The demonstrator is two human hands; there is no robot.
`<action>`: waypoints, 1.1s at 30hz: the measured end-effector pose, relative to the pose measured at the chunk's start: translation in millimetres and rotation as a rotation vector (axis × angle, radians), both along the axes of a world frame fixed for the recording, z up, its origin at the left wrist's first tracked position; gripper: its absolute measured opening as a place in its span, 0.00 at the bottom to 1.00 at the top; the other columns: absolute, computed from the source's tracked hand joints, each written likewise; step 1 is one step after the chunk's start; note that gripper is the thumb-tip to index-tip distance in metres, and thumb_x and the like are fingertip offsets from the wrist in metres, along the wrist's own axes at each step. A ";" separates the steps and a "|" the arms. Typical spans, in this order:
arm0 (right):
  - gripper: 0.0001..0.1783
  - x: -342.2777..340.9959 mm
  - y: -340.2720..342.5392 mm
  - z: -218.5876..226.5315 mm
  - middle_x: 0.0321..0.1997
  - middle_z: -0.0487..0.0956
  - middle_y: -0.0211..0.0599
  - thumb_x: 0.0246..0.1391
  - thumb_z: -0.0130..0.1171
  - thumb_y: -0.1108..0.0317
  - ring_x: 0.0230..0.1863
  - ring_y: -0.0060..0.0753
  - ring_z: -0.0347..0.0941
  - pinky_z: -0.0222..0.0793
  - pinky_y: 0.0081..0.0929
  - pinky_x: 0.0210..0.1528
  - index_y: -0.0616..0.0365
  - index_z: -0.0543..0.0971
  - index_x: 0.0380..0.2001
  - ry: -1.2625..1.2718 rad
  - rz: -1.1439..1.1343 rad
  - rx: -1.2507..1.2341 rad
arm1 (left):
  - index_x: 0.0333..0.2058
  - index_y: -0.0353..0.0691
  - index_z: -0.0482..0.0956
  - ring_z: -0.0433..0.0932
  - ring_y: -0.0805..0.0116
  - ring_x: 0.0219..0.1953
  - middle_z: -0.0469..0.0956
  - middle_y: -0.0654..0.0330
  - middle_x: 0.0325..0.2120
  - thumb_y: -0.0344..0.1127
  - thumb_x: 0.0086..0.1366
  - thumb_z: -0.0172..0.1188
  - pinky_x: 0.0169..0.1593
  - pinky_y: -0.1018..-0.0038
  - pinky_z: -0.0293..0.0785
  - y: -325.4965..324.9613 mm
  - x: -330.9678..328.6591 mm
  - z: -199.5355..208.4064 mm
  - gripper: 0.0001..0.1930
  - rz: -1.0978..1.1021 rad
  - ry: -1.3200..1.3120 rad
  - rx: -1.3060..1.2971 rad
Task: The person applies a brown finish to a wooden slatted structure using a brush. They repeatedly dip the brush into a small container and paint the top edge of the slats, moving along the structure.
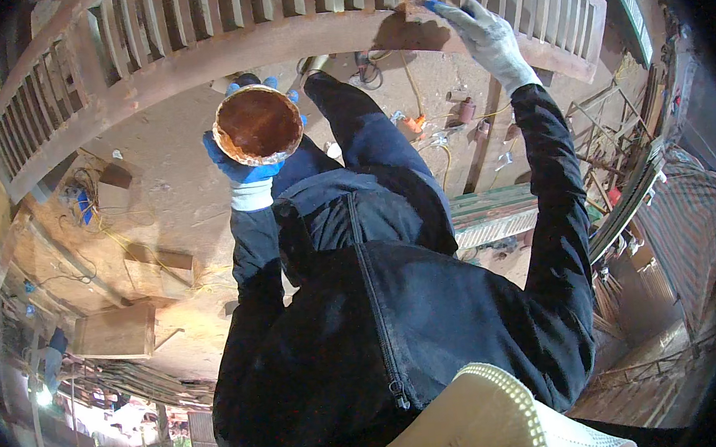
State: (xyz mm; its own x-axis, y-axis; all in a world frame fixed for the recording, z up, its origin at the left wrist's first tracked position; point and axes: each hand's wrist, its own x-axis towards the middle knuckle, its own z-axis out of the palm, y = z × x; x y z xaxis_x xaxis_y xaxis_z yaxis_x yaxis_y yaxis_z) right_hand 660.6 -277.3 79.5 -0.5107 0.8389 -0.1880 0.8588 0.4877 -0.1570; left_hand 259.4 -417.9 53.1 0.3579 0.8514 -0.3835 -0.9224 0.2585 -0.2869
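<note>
Your left hand (244,169) is cupping a bowl (258,124) of brown stain from below. Your right hand (486,35) is pressing a blue-tipped tool (435,5) against the wooden railing (193,47), fingers gripping it.

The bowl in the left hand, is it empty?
No, the bowl in the left hand holds a reddish-brown liquid.

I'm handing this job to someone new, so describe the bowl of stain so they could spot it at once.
Start at the long slatted wooden railing curving across the top of the view. Just below it, left of the dark blue trouser leg, the left hand in a blue glove cups a small round bowl. Its glossy reddish-brown inside and pale, crusted rim set it apart from the dusty floor beneath.
</note>
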 end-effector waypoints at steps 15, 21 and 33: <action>0.31 -5.6 9.7 2.0 0.39 0.72 0.35 0.57 0.54 0.70 0.39 0.40 0.75 0.74 0.37 0.39 0.24 0.69 0.61 -0.161 0.128 0.061 | 0.62 0.61 0.66 0.54 0.34 0.67 0.59 0.48 0.66 0.76 0.54 0.49 0.59 0.33 0.60 -2.7 4.4 -1.0 0.41 0.018 -0.012 -0.033; 0.29 -10.1 6.7 11.8 0.43 0.74 0.36 0.59 0.54 0.71 0.41 0.41 0.76 0.75 0.37 0.41 0.32 0.69 0.62 -0.100 0.082 -0.108 | 0.62 0.60 0.66 0.55 0.34 0.66 0.60 0.47 0.65 0.76 0.53 0.49 0.59 0.32 0.60 -8.4 -2.5 -10.6 0.42 0.036 0.066 -0.101; 0.18 12.1 -7.3 -9.5 0.42 0.76 0.36 0.61 0.52 0.64 0.37 0.46 0.77 0.74 0.41 0.39 0.40 0.74 0.54 -0.115 -0.081 -0.130 | 0.61 0.59 0.67 0.54 0.34 0.67 0.61 0.46 0.65 0.74 0.55 0.49 0.60 0.34 0.59 -0.2 1.7 -2.6 0.40 -0.018 0.005 -0.120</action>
State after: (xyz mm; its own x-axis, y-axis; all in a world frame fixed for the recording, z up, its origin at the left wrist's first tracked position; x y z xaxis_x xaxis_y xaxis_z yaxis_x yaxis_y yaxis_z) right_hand 672.7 -284.6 70.0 -0.4115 0.8413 -0.3506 0.9103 0.3981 -0.1132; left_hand 261.1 -418.1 50.5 0.3704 0.7929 -0.4838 -0.9195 0.2391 -0.3120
